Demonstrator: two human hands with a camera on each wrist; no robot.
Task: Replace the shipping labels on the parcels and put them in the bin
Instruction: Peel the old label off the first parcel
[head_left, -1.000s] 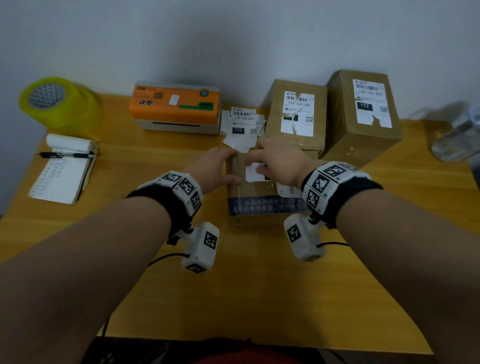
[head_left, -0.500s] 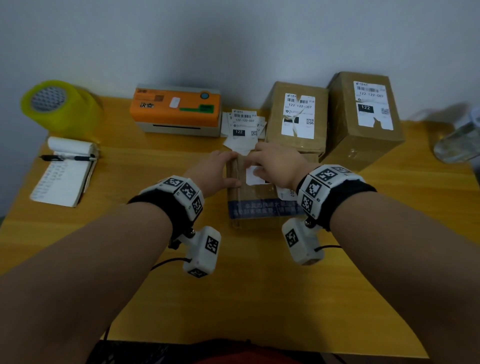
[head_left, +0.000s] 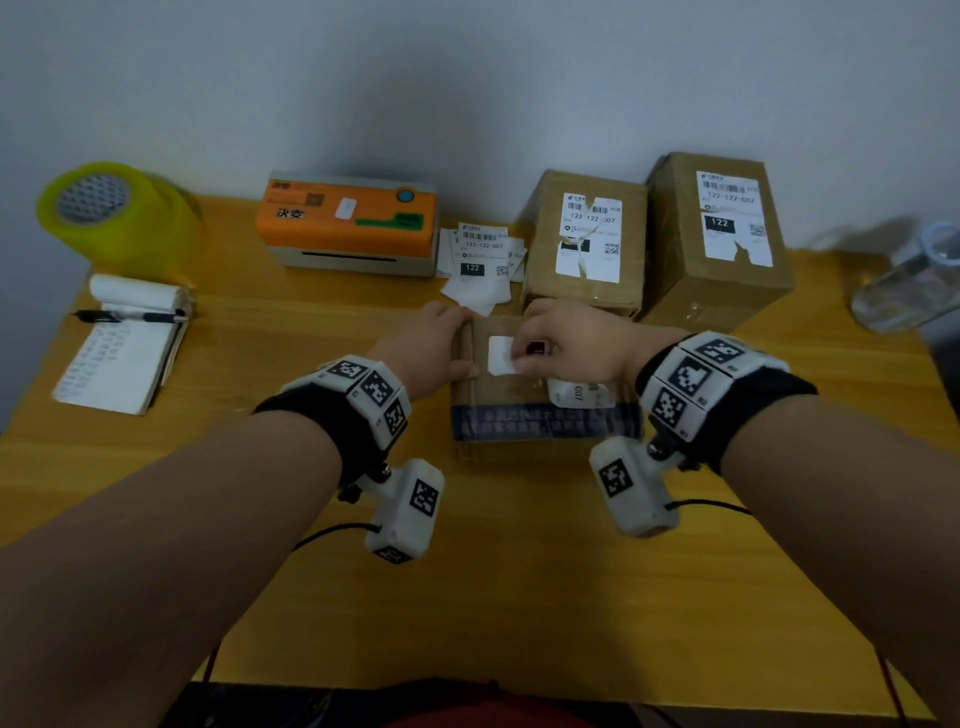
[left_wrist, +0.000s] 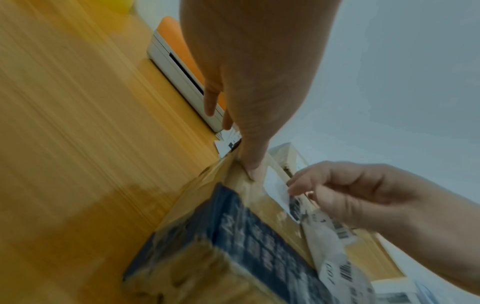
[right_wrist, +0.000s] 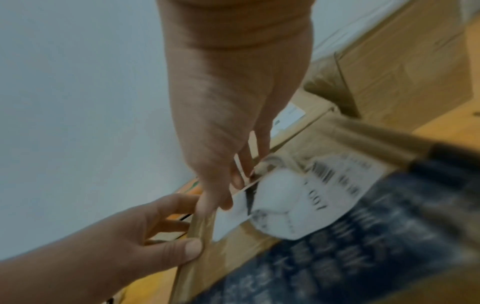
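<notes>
Right hand (head_left: 566, 345) pinches the old label (head_left: 501, 356), seemingly peeling leftward toward the left hand (head_left: 434, 348) gripping the parcel (head_left: 540, 415) edge.

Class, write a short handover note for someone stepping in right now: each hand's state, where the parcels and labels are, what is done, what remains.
Left hand grips the near parcel's left edge, steadying it.
Right hand pinches the old label, partly peeled off the parcel's top.
Two more parcels with torn labels stand behind; fresh labels lie beside the printer.
Done: none relabelled. Left: finish peeling, apply labels, bin all three; no bin in view.
</notes>
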